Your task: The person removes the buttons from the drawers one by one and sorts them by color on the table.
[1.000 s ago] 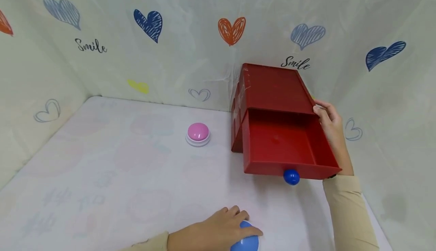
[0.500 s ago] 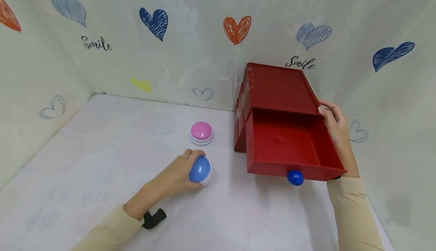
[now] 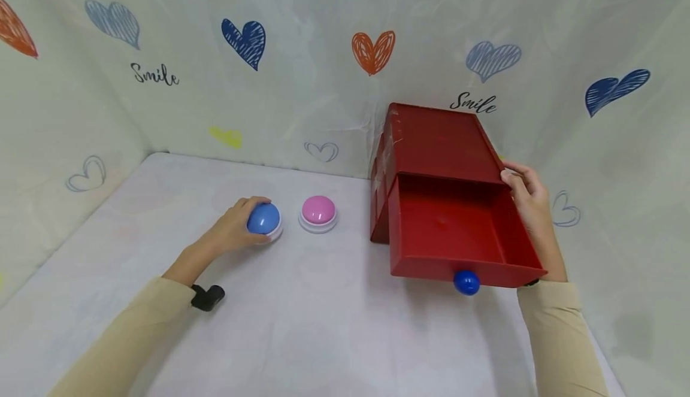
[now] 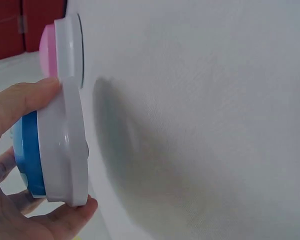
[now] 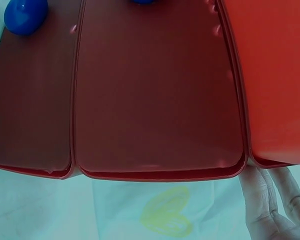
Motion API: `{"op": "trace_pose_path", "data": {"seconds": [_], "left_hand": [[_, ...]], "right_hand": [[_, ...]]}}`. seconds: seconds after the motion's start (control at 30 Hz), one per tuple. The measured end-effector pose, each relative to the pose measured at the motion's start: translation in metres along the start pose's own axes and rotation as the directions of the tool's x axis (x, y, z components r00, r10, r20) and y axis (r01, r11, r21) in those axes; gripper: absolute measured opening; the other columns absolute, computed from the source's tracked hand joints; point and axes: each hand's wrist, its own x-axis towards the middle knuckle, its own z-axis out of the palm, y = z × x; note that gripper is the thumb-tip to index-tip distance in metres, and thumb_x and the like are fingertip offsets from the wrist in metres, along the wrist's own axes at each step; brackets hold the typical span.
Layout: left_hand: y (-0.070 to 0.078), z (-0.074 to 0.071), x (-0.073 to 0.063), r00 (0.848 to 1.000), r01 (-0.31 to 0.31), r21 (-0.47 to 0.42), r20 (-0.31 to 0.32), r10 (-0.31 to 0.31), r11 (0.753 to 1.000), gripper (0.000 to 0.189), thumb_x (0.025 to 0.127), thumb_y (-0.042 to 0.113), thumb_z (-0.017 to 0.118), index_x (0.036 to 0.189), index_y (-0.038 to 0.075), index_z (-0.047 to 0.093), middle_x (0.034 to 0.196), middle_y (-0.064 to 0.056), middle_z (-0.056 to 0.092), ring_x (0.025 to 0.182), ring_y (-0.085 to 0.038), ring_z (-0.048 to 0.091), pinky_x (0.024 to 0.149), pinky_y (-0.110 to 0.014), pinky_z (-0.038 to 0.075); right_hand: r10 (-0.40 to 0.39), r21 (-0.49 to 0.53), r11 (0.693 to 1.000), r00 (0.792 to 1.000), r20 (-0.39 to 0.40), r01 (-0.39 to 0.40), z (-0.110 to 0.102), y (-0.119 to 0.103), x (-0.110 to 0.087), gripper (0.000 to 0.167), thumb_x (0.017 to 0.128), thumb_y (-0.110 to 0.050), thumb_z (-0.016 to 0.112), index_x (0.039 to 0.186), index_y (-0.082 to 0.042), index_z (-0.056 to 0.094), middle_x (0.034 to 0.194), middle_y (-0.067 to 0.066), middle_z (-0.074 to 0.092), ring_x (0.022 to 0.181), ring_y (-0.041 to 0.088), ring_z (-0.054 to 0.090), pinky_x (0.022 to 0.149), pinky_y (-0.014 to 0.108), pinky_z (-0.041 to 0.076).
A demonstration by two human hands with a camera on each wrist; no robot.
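My left hand grips a blue-domed push button with a white base, thumb and fingers around its rim. In the left wrist view its base is tipped a little off the white tabletop, with a shadow beneath. A pink push button stands just to its right. At the right is a red drawer cabinet; its top drawer is pulled out, with nothing inside. My right hand holds the cabinet's upper right front edge, thumb at the corner and fingers along the side.
A blue knob sticks out from the drawer front, which overhangs the table. Below, the middle drawer is closed. A white curtain printed with hearts rises behind the table.
My left hand has carried the blue button from the front of the table back and leftward, to the left of the pink one. The right hand keeps its place on the cabinet.
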Motion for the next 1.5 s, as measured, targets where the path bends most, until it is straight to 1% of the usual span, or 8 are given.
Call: {"op": "trace_pose_path", "data": {"seconds": [0.23,0.37,0.47,0.63,0.77,1.0,1.2,1.5], "left_hand": [[-0.008,0.004,0.023,1.000,0.016,-0.015,0.021,-0.016,1.000,0.071,0.079,0.020,0.073,0.137,0.007,0.034,0.134,-0.032,0.034,0.123,-0.052,0.036,0.097,-0.066,0.033],[-0.009,0.004,0.030,0.998,0.050,-0.026,0.040,-0.049,0.998,0.067,0.081,0.019,0.071,0.137,0.007,0.035,0.137,-0.031,0.031,0.125,-0.052,0.033,0.099,-0.066,0.030],[-0.010,0.004,0.032,0.998,0.047,-0.035,0.047,-0.046,0.998,0.067,0.081,0.017,0.071,0.137,0.007,0.035,0.138,-0.031,0.030,0.126,-0.052,0.032,0.100,-0.066,0.029],[-0.016,0.005,0.034,0.999,0.027,-0.065,0.024,-0.026,0.998,0.066,0.081,0.014,0.070,0.137,0.005,0.036,0.140,-0.032,0.029,0.127,-0.053,0.030,0.102,-0.066,0.026],[-0.018,0.005,0.035,0.999,0.043,-0.072,0.017,-0.042,0.996,0.065,0.083,0.016,0.068,0.139,0.007,0.035,0.142,-0.030,0.028,0.129,-0.052,0.028,0.104,-0.066,0.024],[-0.018,0.006,0.032,0.997,0.078,-0.040,0.016,-0.077,0.996,0.066,0.084,0.018,0.067,0.140,0.008,0.034,0.142,-0.032,0.027,0.128,-0.054,0.028,0.102,-0.067,0.025],[-0.017,0.006,0.029,0.996,0.088,-0.008,0.009,-0.088,0.996,0.067,0.085,0.020,0.067,0.141,0.009,0.033,0.141,-0.033,0.025,0.126,-0.056,0.029,0.099,-0.069,0.027],[-0.009,0.008,0.028,0.996,0.082,0.024,0.022,-0.083,0.996,0.068,0.085,0.020,0.067,0.142,0.009,0.030,0.142,-0.034,0.020,0.126,-0.057,0.027,0.098,-0.070,0.027]], "right_hand": [[0.007,0.006,1.000,1.000,0.012,-0.007,0.001,0.000,0.000,0.026,0.095,-0.024,0.050,0.119,-0.025,0.057,0.099,-0.018,0.057,0.087,-0.001,0.049,0.073,0.009,0.037],[0.010,0.019,1.000,1.000,0.013,-0.010,0.000,0.000,0.000,0.025,0.094,-0.024,0.051,0.118,-0.026,0.057,0.098,-0.017,0.057,0.087,0.000,0.049,0.073,0.009,0.037],[0.002,0.021,1.000,1.000,0.006,-0.003,-0.001,0.001,0.001,0.023,0.094,-0.023,0.051,0.116,-0.027,0.058,0.097,-0.018,0.058,0.087,-0.001,0.049,0.073,0.009,0.037],[0.005,0.007,1.000,1.000,0.008,-0.005,-0.002,0.001,0.001,0.024,0.095,-0.024,0.051,0.117,-0.027,0.057,0.098,-0.017,0.057,0.088,0.000,0.048,0.073,0.009,0.037],[0.013,-0.005,1.000,1.000,0.005,-0.013,-0.003,0.000,0.000,0.027,0.094,-0.026,0.051,0.121,-0.025,0.056,0.099,-0.017,0.057,0.088,0.000,0.049,0.073,0.009,0.038],[0.006,0.039,0.999,1.000,-0.006,-0.006,0.001,0.000,0.002,0.022,0.093,-0.022,0.053,0.114,-0.026,0.060,0.094,-0.018,0.059,0.086,-0.002,0.050,0.073,0.009,0.037],[-0.014,0.000,1.000,1.000,0.003,0.014,0.002,0.000,0.003,0.024,0.094,-0.024,0.052,0.117,-0.025,0.058,0.097,-0.018,0.058,0.087,-0.001,0.050,0.073,0.009,0.038],[0.000,0.041,0.999,1.000,-0.013,0.000,0.000,0.000,0.002,0.021,0.093,-0.022,0.053,0.113,-0.025,0.060,0.095,-0.017,0.059,0.085,-0.001,0.051,0.073,0.009,0.039]]}}
